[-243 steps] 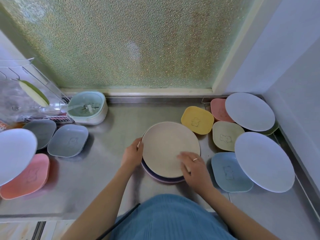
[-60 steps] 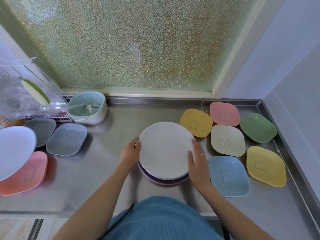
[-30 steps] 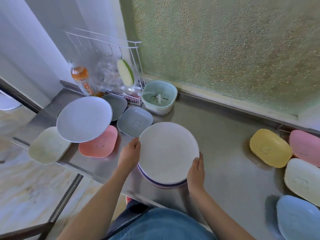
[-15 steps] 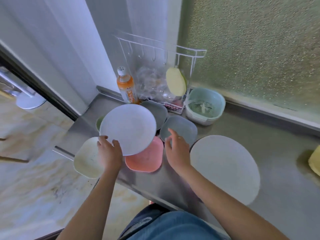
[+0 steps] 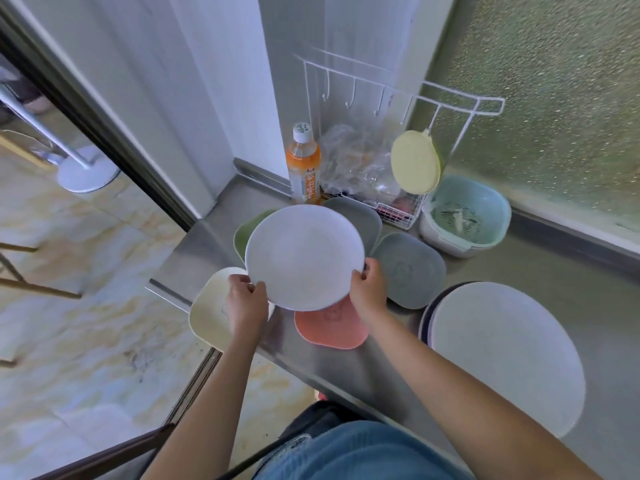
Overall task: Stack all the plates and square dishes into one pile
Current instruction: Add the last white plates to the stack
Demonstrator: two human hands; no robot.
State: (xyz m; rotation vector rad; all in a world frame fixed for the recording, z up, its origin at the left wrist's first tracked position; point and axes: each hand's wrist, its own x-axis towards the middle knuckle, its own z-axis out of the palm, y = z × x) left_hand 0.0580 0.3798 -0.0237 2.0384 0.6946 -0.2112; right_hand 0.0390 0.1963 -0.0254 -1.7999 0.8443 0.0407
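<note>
A round white plate [image 5: 304, 254] is held above the left end of the steel counter, my left hand [image 5: 246, 299] gripping its near-left rim and my right hand [image 5: 367, 286] its near-right rim. Under and around it lie square dishes: a cream one [image 5: 209, 315], a pink one [image 5: 330, 329], a grey one [image 5: 410, 270], a second grey one [image 5: 363, 218] and a green one [image 5: 242, 233], partly hidden. The pile of round plates [image 5: 505, 355], white on top, sits to the right.
An orange drink bottle [image 5: 304, 168], a white wire rack [image 5: 398, 161] with a hanging yellow-green pad [image 5: 414, 161] and a mint strainer bowl [image 5: 465, 216] stand at the back. The counter's left edge [image 5: 166, 289] drops to a tiled floor.
My view has swung left from the pile. My right hand moved from over the grey dish onto the white plate's rim, so both hands now grip it.
</note>
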